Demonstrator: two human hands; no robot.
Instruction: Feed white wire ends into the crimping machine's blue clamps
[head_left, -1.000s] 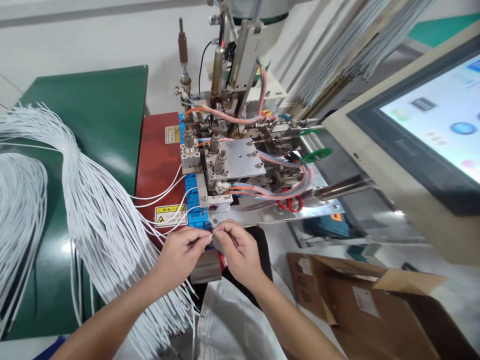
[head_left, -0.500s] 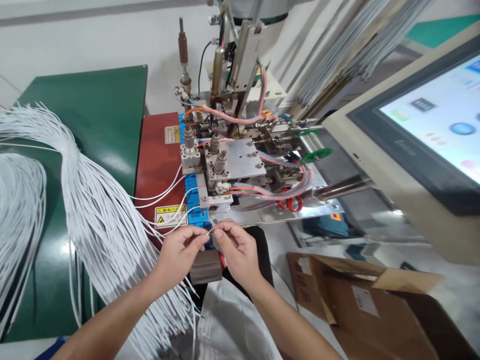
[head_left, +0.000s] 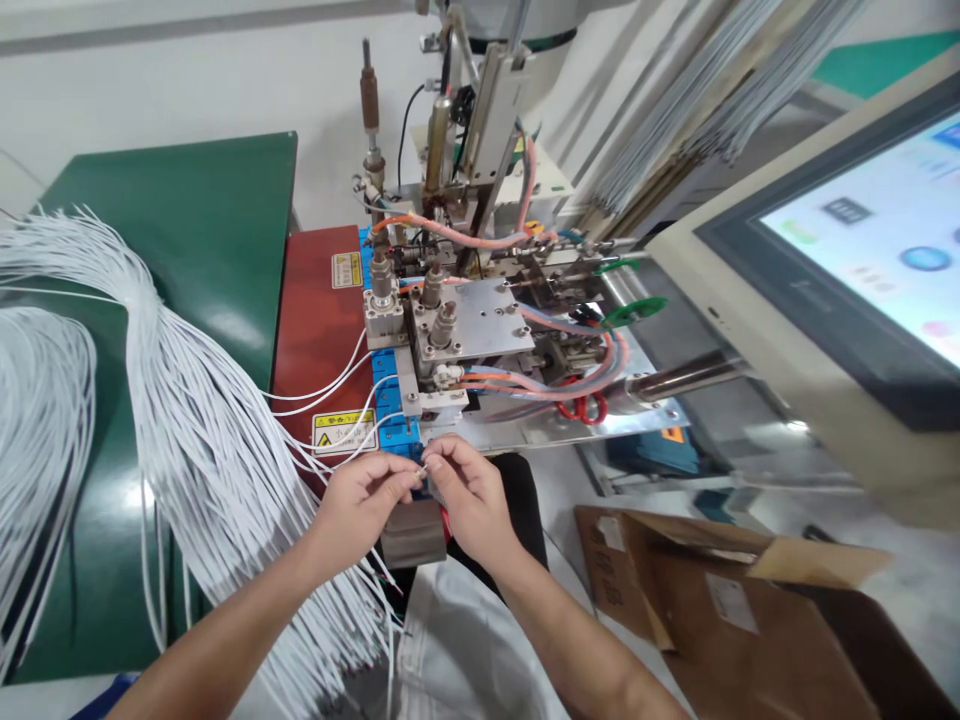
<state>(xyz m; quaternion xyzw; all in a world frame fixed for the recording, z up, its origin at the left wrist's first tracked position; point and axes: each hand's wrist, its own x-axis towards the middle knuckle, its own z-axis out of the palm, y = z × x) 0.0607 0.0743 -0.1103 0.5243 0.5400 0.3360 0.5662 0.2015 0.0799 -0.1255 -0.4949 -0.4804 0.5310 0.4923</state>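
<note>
My left hand (head_left: 360,505) and my right hand (head_left: 469,495) meet fingertip to fingertip in front of a small machine (head_left: 457,330) on a red base. Both pinch the stripped end of a thin white wire (head_left: 422,468), just below the blue clamp block (head_left: 394,430). A thick bundle of white wires (head_left: 202,440) runs from the upper left under my left forearm. A few single white wires (head_left: 330,385) lead from the bundle into the blue block.
A green table (head_left: 187,230) lies under the wire bundle. A touch screen (head_left: 862,250) stands at the right. An open cardboard box (head_left: 720,600) sits at the lower right. Grey rods hang at the upper right (head_left: 697,110).
Both hands have shifted very slightly left and up, still pinching the wire end. Nothing else has moved.
</note>
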